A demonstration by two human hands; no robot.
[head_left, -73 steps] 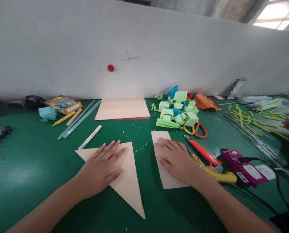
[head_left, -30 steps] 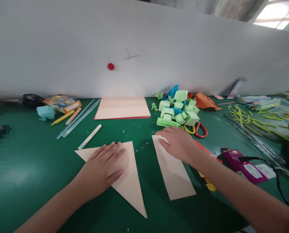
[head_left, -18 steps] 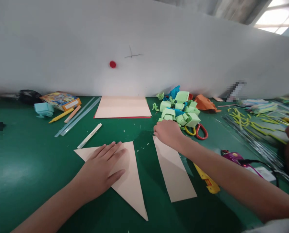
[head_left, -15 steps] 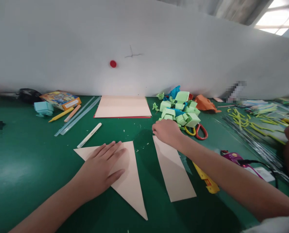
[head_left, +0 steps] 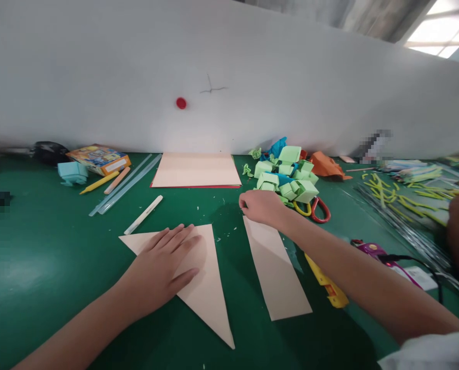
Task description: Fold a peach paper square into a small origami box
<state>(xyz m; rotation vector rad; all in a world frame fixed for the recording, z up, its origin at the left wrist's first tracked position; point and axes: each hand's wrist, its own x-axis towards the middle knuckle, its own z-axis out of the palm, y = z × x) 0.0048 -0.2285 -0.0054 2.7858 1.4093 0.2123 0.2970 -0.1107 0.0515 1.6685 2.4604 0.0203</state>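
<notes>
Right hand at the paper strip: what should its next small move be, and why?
Probably ease the right hand back toward the body, away from the light-green paper pieces. It is curled at the far end of the paper strip, close to those pieces, which might get knocked; whether it holds anything is unclear. The left hand lies flat on the triangular paper.

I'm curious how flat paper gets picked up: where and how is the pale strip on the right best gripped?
Probably pinch the pale strip by its near short edge, coming from the wearer's side. That edge is uncovered, while the right hand partly hides the far end. Lying flat, it may need a fingertip slipped underneath.
</notes>
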